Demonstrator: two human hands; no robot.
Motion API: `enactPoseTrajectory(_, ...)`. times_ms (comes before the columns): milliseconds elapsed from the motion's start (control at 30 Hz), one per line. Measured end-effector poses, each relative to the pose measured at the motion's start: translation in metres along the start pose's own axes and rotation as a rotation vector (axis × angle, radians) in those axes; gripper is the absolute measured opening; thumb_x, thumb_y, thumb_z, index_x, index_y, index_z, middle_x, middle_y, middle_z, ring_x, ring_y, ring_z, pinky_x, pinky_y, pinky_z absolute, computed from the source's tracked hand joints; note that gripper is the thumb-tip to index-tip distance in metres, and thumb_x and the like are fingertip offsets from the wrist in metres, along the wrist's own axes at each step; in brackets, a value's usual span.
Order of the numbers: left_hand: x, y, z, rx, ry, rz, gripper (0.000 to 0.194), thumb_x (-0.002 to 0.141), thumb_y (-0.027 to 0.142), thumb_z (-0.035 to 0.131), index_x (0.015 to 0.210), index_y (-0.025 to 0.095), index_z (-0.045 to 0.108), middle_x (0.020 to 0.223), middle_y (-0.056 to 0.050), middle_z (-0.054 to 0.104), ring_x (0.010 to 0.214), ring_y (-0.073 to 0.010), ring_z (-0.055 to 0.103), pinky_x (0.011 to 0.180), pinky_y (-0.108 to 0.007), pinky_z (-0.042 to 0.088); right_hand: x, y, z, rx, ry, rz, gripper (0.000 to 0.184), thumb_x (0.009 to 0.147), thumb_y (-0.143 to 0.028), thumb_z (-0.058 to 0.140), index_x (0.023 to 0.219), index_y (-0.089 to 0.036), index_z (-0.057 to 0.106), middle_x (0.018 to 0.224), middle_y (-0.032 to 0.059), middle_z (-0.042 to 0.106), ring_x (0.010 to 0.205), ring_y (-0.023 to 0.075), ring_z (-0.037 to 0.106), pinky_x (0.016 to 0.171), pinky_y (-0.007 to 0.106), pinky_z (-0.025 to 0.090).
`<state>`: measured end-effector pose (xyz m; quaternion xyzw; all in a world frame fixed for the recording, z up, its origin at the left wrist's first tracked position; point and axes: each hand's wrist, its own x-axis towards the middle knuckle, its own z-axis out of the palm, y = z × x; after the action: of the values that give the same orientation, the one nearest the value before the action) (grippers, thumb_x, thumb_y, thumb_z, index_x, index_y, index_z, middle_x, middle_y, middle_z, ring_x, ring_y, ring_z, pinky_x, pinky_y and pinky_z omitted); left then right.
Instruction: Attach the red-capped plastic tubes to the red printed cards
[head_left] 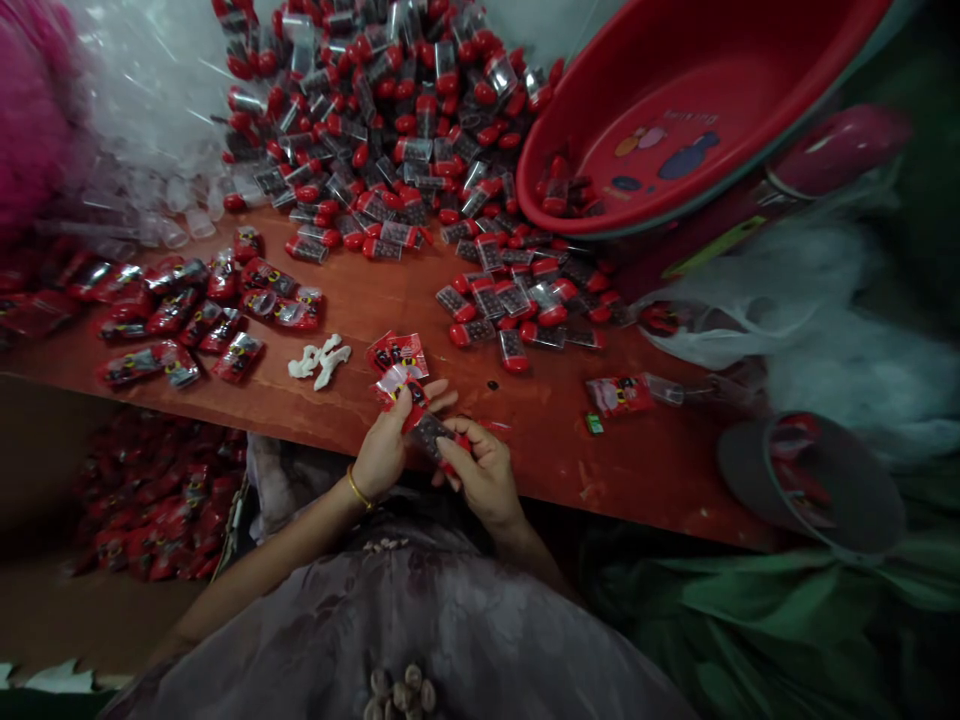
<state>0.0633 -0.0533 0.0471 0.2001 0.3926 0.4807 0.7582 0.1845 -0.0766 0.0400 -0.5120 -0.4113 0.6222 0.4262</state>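
My left hand (380,447), with a gold bangle at its wrist, pinches a red printed packet (409,393). Between my two hands lies a clear tube (430,436) full of small dark balls, its red cap end under my right hand (484,472). The fingers of that hand are closed on the tube. The tube's far end meets the packet; whether it is inside the mouth I cannot tell. Just beyond my left fingers, more flat red packets (407,352) rest on the table (360,300). Crumpled white scraps (321,361) lie to their left.
Many red-capped tubes (375,130) are heaped at the back. Filled red packets (172,300) lie on the left, above a box of more packets (161,510). A red basin (540,130) and a grey bin (750,470) stand right. A small green packet (595,424) lies near the front edge.
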Motion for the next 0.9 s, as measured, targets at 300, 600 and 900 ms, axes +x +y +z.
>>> enactPoseTrajectory(300, -0.002, -0.002, -0.003, 0.085, -0.044, -0.024, 0.057, 0.077, 0.063, 0.048, 0.103, 0.017, 0.068, 0.111, -0.01, 0.067, 0.105, -0.0261, 0.058, 0.095, -0.038, 0.04, 0.001, -0.004, -0.003, -0.051, 0.033, -0.041, 0.022, 0.074, -0.038, 0.062, 0.083, -0.019, 0.06, 0.049, -0.0081, 0.051, 0.035, 0.0052, 0.046, 0.035, 0.016, 0.036)
enactPoseTrajectory(600, 0.008, 0.003, -0.01, 0.335, 0.007, -0.072, 0.054, 0.076, 0.06, 0.05, 0.077, 0.011, 0.07, 0.074, -0.013, 0.071, 0.065, -0.0199, 0.064, 0.062, -0.03, 0.046, 0.023, -0.002, -0.023, 0.131, 0.177, -0.114, 0.019, 0.075, -0.037, 0.061, 0.083, -0.02, 0.055, 0.061, -0.0058, 0.062, 0.042, 0.0068, 0.052, 0.049, 0.021, 0.045)
enactPoseTrajectory(900, 0.004, 0.008, -0.003, 0.673, -0.332, -0.052, 0.041, 0.082, 0.044, 0.047, 0.059, 0.015, 0.067, 0.054, -0.006, 0.065, 0.053, -0.0164, 0.061, 0.059, -0.027, 0.048, 0.039, -0.008, -0.015, 0.16, 0.014, 0.001, 0.028, 0.057, -0.028, 0.077, 0.073, -0.019, 0.056, 0.063, -0.0068, 0.056, 0.055, 0.0074, 0.05, 0.055, 0.019, 0.042)
